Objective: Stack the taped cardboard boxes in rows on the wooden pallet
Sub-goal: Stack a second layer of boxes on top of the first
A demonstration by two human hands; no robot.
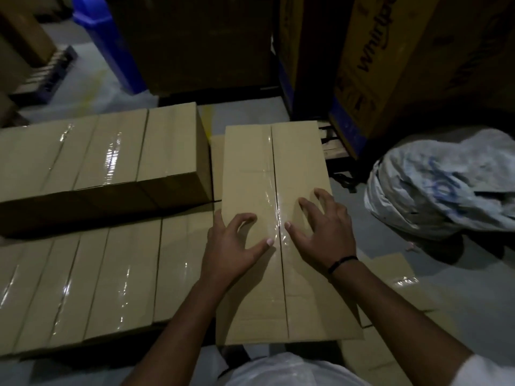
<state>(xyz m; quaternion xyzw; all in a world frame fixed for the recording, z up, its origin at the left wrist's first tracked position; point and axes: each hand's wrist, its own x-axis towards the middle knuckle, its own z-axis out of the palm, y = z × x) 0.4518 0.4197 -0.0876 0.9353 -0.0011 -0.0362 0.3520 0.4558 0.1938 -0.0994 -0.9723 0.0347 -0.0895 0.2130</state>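
Observation:
A long taped cardboard box (259, 162) lies in front of me, clear tape running down its middle seam. My left hand (231, 243) rests on its top left of the seam, fingers spread. My right hand (320, 229), a black band on its wrist, rests right of the seam with fingers apart. To the left, a lower row of taped boxes (92, 277) lies side by side, and a second layer of boxes (97, 151) sits on top farther back. The pallet under them is hidden.
A crumpled grey plastic sack (446, 185) lies on the floor at right. Tall cartons (384, 59) and a dark stack (195, 43) stand behind. A flat cardboard piece (395, 277) lies under my right forearm. A blue bin (108, 40) stands back left.

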